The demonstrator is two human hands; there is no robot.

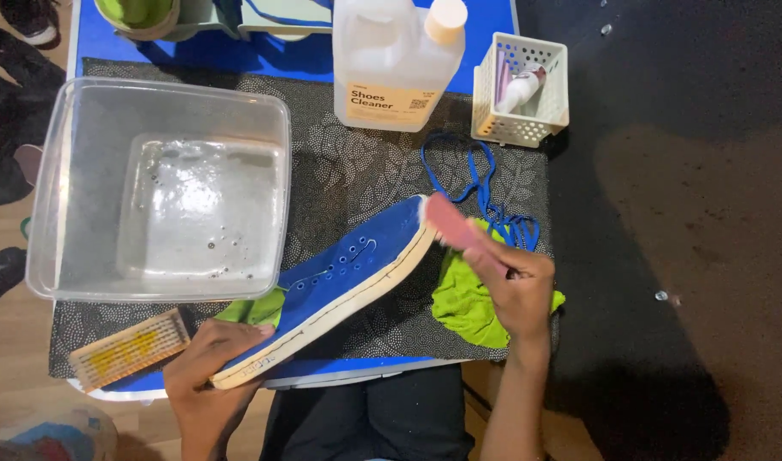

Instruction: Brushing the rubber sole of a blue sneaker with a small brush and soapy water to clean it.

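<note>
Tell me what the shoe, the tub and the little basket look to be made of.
Shoe: blue upper looks like matte canvas or suede, no shine; the off-white sole looks like rubber, smooth and scuffed.
Tub: clear plastic, glossy; the mat shows through its walls, with water inside.
Basket: cream plastic, rigid, with a moulded grid of holes.

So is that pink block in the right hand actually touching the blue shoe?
Touching. The head view shows the pink block, held by the right hand, pressed against the toe edge of the blue shoe.

blue shoe [348,269] | tilted on side, white sole outward | pink brush [456,229] at toe
</note>
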